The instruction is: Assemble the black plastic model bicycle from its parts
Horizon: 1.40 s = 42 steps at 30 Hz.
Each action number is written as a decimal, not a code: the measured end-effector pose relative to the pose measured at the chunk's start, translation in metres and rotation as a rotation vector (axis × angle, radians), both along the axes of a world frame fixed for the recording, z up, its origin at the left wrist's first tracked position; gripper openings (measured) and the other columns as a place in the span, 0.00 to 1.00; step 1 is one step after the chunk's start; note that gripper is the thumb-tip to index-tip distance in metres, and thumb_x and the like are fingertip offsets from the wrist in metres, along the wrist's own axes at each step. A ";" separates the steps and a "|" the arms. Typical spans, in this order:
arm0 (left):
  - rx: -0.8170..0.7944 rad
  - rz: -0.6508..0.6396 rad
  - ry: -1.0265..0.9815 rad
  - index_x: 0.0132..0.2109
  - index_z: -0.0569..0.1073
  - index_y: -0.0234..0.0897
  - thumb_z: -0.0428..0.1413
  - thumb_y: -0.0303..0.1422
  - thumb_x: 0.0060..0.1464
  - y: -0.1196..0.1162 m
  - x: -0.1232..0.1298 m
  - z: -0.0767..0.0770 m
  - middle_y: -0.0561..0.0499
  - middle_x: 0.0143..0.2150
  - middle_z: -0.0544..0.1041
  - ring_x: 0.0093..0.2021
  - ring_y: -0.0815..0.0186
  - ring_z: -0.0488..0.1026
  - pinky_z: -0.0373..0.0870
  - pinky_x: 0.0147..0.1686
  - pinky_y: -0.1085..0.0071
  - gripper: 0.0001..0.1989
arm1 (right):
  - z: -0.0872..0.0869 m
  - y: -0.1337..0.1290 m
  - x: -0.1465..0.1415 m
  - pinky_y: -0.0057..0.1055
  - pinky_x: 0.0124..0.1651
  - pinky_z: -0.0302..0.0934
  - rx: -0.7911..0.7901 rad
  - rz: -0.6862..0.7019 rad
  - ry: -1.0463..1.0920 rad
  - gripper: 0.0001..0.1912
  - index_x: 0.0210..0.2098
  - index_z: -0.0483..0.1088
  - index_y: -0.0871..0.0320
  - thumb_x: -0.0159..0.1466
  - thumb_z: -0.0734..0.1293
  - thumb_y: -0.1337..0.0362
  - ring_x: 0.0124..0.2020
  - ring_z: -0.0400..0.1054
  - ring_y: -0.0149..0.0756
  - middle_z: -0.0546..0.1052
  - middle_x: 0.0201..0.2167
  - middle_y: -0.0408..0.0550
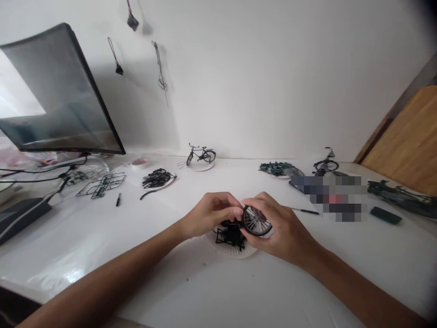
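A small spoked wheel with a black tyre point(256, 221) is upright over a white paper plate point(235, 253). My right hand point(278, 223) grips the wheel by its rim, thumb below and fingers above. My left hand point(215, 213) is pinched at the wheel's left edge, its fingertips touching or very near the tyre; whatever is between them is too small to name. Black model parts point(230, 236) lie on the plate beneath both hands, partly covered by them.
Behind stand a model bicycle point(201, 155) and another one point(326, 165). Plates of black parts point(159, 178) and green parts point(275, 168) lie around. Left are green frames point(102, 184), a small screwdriver point(118, 199) and a monitor point(61, 91); right, a green block point(385, 215).
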<state>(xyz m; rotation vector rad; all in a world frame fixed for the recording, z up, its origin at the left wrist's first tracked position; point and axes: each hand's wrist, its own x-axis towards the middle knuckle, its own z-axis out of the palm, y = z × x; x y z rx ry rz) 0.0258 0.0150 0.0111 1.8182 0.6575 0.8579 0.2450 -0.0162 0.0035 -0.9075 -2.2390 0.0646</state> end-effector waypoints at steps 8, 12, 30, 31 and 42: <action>0.517 0.273 0.417 0.34 0.76 0.33 0.52 0.38 0.65 0.049 -0.053 0.001 0.48 0.29 0.74 0.29 0.67 0.66 0.58 0.33 0.70 0.15 | -0.003 0.020 0.024 0.31 0.32 0.60 -0.008 -0.162 0.150 0.14 0.47 0.63 0.53 0.62 0.67 0.62 0.28 0.59 0.32 0.64 0.33 0.42; 0.610 0.278 0.491 0.39 0.76 0.34 0.49 0.36 0.65 0.053 -0.057 -0.005 0.46 0.34 0.76 0.32 0.65 0.69 0.62 0.35 0.69 0.14 | -0.006 0.029 0.033 0.32 0.33 0.60 -0.046 -0.238 0.154 0.14 0.45 0.65 0.53 0.61 0.68 0.61 0.29 0.61 0.34 0.66 0.31 0.42; 0.640 0.099 0.382 0.48 0.78 0.39 0.55 0.30 0.61 0.033 -0.028 -0.009 0.45 0.46 0.81 0.48 0.59 0.75 0.66 0.54 0.59 0.11 | -0.015 0.038 0.042 0.38 0.44 0.67 -0.225 -0.120 0.051 0.08 0.36 0.75 0.56 0.66 0.64 0.63 0.39 0.72 0.39 0.79 0.37 0.49; 0.620 0.147 0.350 0.48 0.78 0.38 0.54 0.31 0.62 0.032 -0.028 -0.008 0.44 0.46 0.80 0.48 0.59 0.75 0.68 0.52 0.60 0.10 | -0.016 0.038 0.041 0.39 0.44 0.67 -0.208 -0.125 0.051 0.08 0.35 0.75 0.56 0.66 0.64 0.63 0.39 0.72 0.40 0.79 0.37 0.49; 0.445 0.440 0.154 0.42 0.77 0.34 0.54 0.39 0.63 0.037 -0.029 -0.008 0.47 0.37 0.79 0.37 0.64 0.73 0.68 0.40 0.68 0.12 | -0.002 0.015 0.015 0.37 0.40 0.66 -0.115 0.024 -0.105 0.04 0.38 0.73 0.55 0.62 0.68 0.68 0.35 0.69 0.39 0.76 0.34 0.47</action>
